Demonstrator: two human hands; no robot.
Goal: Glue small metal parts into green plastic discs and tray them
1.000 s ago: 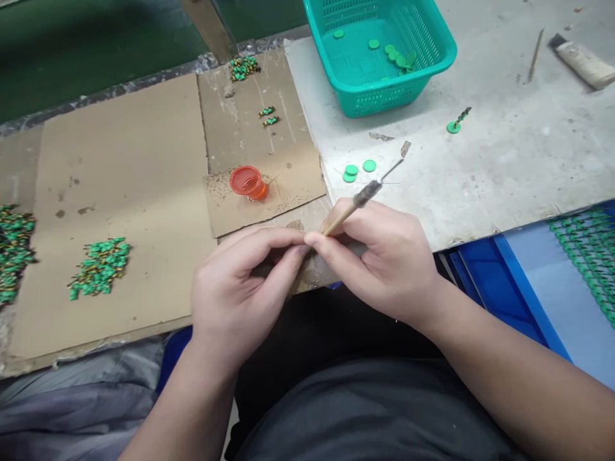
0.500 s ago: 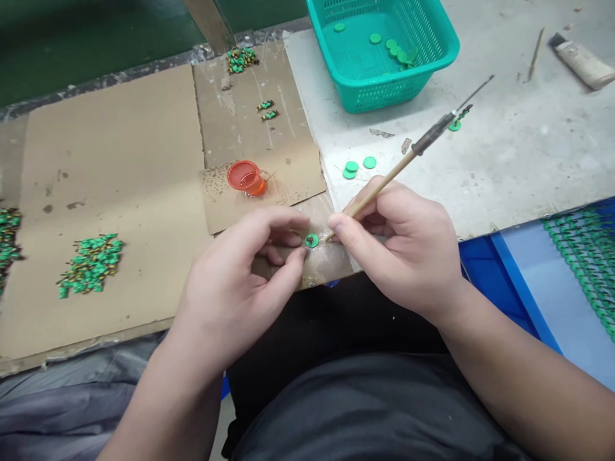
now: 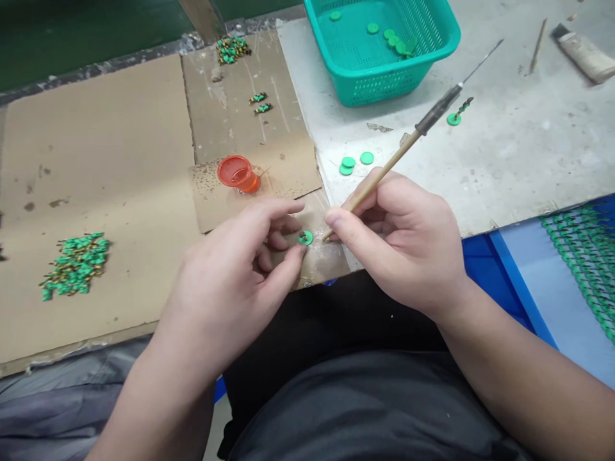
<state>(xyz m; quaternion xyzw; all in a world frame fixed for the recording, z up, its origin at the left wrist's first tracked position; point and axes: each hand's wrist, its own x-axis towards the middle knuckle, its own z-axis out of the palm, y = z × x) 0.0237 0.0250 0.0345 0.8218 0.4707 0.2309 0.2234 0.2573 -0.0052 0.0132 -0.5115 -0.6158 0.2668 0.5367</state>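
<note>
A small green disc (image 3: 307, 238) with a dark piece on top is at the fingertips of my left hand (image 3: 230, 269). My thumb meets its lower edge and the curled fingers close in from the left, while the index finger stretches above it. In my right hand (image 3: 403, 237) is a thin wooden stick (image 3: 384, 168), gripped like a pen between thumb and fingers. Its lower tip points down at the board, just right of the disc. The upper end has a dark sleeve and a thin metal needle. An orange-red cup (image 3: 239, 174) of liquid stands beyond my left hand.
Several loose green discs (image 3: 366, 158) lie beyond my right hand; another disc (image 3: 453, 120) carries an upright dark piece. A teal basket (image 3: 369, 82) holds more. Small green-and-yellow pieces (image 3: 79, 264) are heaped on cardboard at left. A tube (image 3: 583, 54) lies at far right.
The view has shifted slightly, so the table things sit a little further left and up. The stick is more upright. Both hands stay around the disc.
</note>
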